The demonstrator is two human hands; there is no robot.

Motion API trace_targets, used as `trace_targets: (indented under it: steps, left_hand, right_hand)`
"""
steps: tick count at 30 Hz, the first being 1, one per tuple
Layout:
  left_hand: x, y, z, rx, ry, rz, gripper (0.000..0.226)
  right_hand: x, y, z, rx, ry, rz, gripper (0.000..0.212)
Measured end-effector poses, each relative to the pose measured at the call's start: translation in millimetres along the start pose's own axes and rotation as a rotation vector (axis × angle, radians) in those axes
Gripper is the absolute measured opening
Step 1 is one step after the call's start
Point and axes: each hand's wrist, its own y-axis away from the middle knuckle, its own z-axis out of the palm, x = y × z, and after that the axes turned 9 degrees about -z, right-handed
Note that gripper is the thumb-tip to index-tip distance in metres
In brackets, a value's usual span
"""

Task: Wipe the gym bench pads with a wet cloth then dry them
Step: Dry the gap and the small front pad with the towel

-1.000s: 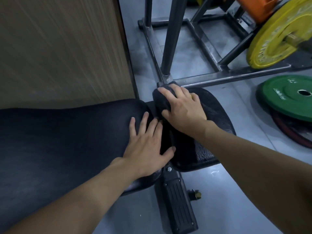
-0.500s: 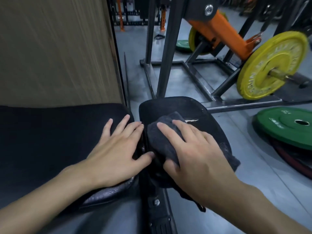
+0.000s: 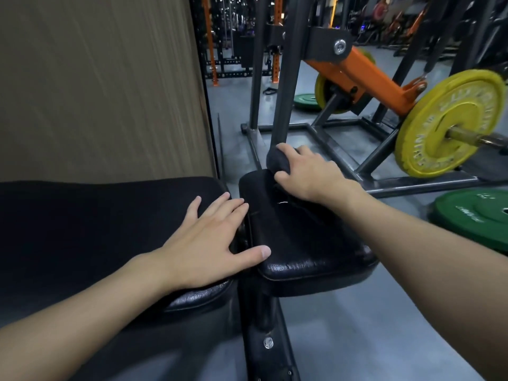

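Gym interior, grey floor point(image 3: 357, 325), wood-grain panel point(image 3: 96, 78) at left, yellow plate point(image 3: 450, 125) and green plate point(image 3: 478, 215) at right. Two black pads lie end to end, long axis left to right: long pad point(image 3: 82, 229), cut off at the left edge, and short pad point(image 3: 302, 243). Left hand point(image 3: 203, 243) lies flat with fingers spread on the long pad's end, thumb across the gap. Right hand point(image 3: 308, 171) curls over a bunched dark cloth point(image 3: 277, 160) at the short pad's far edge; the cloth is mostly hidden.

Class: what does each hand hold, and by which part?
Right hand: the dark cloth, gripped over its bunched top at the seat pad's far edge. Left hand: nothing; it lies flat on the long pad.
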Motion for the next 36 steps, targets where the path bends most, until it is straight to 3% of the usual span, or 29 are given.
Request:
trace_targets:
  steps: [9, 18, 21, 24, 30, 36]
  left_hand:
    - [1, 0, 0, 0.001, -0.019, 0.005, 0.117]
    - [1, -2, 0, 0.008, 0.009, 0.002, 0.113]
    - [3, -1, -1, 0.014, 0.02, 0.003, 0.109]
    - [4, -1, -2, 0.024, 0.028, 0.011, 0.106]
    - [-2, -1, 0, 0.073, 0.072, 0.037, 0.097]
    - [-4, 3, -1, 0.061, 0.107, 0.046, 0.093]
  right_hand:
    - [-7, 134, -9, 0.129, 0.076, -0.047, 0.075]
    - [37, 34, -15, 0.008, -0.094, 0.226, 0.061]
    - [32, 18, -14, -0.03, -0.039, 0.306, 0.061]
    - [-6, 15, -9, -0.029, 0.124, 0.213, 0.059]
    - [-68, 15, 14, -0.02, 0.103, -0.085, 0.064]
    - [0, 42, -3, 0.039, 0.078, 0.057, 0.066]
